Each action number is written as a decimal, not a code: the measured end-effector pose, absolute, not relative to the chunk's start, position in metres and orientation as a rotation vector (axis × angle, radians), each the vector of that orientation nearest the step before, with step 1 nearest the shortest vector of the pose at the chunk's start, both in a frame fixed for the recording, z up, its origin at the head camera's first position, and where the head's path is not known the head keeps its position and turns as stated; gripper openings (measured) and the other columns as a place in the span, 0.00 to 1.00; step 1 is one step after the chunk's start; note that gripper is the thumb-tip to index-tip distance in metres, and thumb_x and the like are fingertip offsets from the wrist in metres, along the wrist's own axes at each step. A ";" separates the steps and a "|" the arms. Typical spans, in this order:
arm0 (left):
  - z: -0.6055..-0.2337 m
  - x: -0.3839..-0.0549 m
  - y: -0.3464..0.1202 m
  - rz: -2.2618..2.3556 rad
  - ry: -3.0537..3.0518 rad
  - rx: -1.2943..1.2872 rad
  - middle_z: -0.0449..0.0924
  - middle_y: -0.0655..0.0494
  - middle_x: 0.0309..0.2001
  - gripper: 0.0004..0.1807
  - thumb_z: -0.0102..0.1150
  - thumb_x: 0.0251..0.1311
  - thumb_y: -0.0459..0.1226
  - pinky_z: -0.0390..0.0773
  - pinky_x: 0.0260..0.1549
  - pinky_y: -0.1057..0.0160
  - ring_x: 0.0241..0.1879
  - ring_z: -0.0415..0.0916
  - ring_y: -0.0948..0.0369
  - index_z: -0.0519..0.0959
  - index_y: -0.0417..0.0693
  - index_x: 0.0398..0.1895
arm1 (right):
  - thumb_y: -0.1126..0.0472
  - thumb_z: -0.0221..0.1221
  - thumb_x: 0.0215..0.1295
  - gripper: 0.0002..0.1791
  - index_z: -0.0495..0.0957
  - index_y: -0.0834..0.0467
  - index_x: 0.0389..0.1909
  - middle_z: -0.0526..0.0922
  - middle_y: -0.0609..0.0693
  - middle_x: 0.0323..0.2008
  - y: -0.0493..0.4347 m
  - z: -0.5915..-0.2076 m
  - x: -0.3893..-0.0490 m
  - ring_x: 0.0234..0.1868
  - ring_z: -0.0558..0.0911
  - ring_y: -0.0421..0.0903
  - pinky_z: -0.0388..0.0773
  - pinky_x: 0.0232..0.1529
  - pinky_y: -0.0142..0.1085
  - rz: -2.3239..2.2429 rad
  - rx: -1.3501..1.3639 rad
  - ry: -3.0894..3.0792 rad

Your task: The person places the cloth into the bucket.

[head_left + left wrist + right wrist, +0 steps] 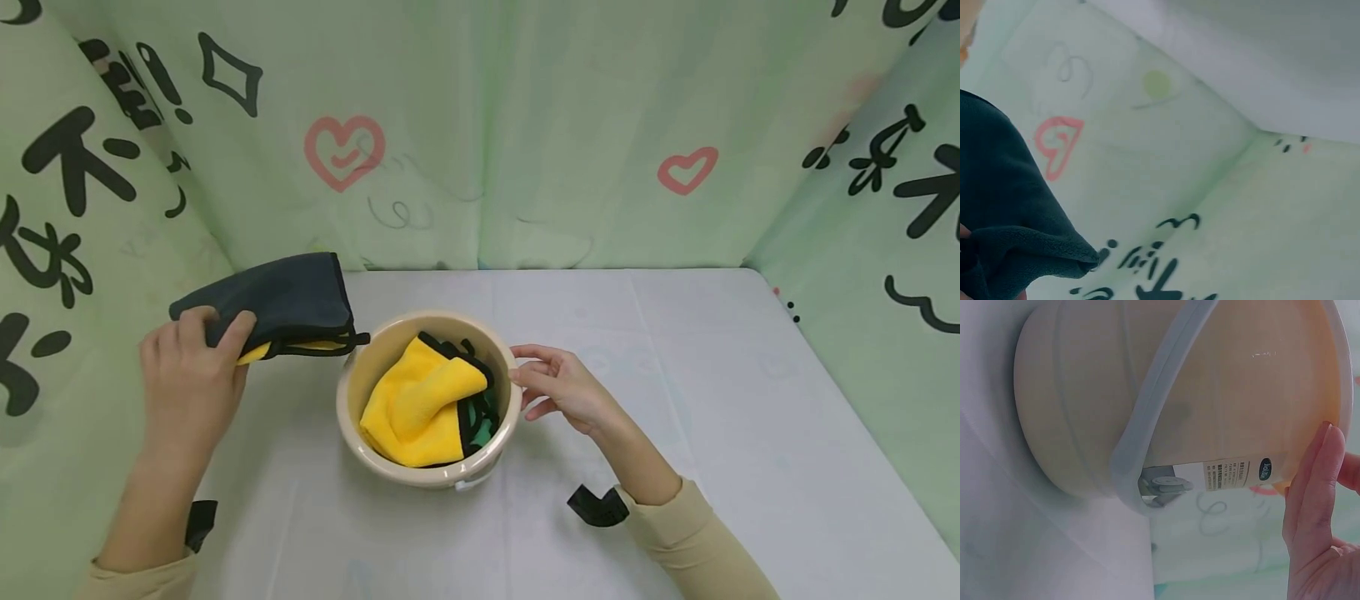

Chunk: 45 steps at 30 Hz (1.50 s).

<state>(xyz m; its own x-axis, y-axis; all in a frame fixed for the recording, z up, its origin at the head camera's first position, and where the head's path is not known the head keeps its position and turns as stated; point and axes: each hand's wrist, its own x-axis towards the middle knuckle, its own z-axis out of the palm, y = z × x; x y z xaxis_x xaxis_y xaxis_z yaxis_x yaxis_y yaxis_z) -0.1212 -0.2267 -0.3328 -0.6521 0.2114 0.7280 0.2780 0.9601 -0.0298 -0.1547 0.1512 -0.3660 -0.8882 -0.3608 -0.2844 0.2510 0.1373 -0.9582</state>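
In the head view, my left hand (191, 358) grips a folded cloth (277, 292), dark grey outside with yellow at its lower edge and black trim. It is held up, left of a beige bucket (352, 433). A dark fold of this cloth (1016, 187) also shows in the left wrist view. On the right, my right hand (562, 387) holds the bucket's rim between thumb and fingers; the fingers lie along the outer wall in the right wrist view. Inside the bucket lies a crumpled yellow cloth (420, 400) with black edging, and something green (482, 429) beside it.
The bucket stands on a white-covered table (637, 517). Its pale handle (1154, 394) hangs down along the side, near a printed label (1225, 475). Light green curtains (562, 125) with drawn hearts and black marks enclose the back and both sides.
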 end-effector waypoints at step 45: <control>-0.344 -0.116 -0.128 0.117 -2.382 -1.161 0.67 0.48 0.38 0.19 0.58 0.53 0.27 0.70 0.37 0.51 0.31 0.65 0.50 0.71 0.60 0.42 | 0.64 0.56 0.60 0.27 0.63 0.67 0.59 0.82 0.47 0.30 0.152 -0.367 -0.155 0.22 0.79 0.41 0.80 0.22 0.32 -1.821 -0.118 1.941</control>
